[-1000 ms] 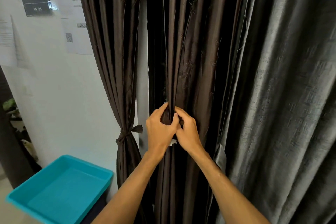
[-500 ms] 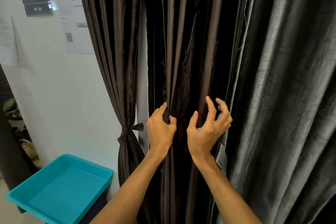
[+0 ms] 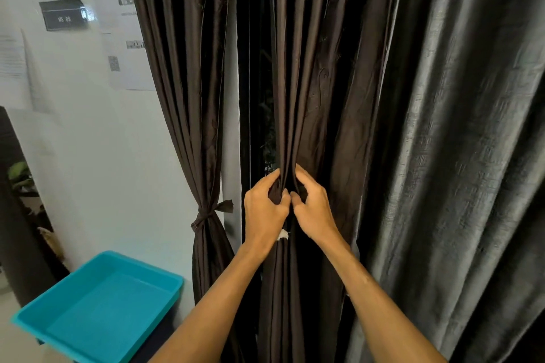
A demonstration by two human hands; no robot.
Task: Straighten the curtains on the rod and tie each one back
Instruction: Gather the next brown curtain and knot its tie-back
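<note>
Dark plaque [image 3: 63,15] on the white wall [image 3: 97,156]: one short line of pale characters in two groups, too blurred to read with certainty. Paper sheet [image 3: 126,38] to the right of the plaque: two small printed pictures with caption lines, plus a square code block [image 3: 114,63]; nothing legible. Second sheet [image 3: 11,59] at the left edge: rows of fine print, illegible. No text entry can be recorded as read.
</note>
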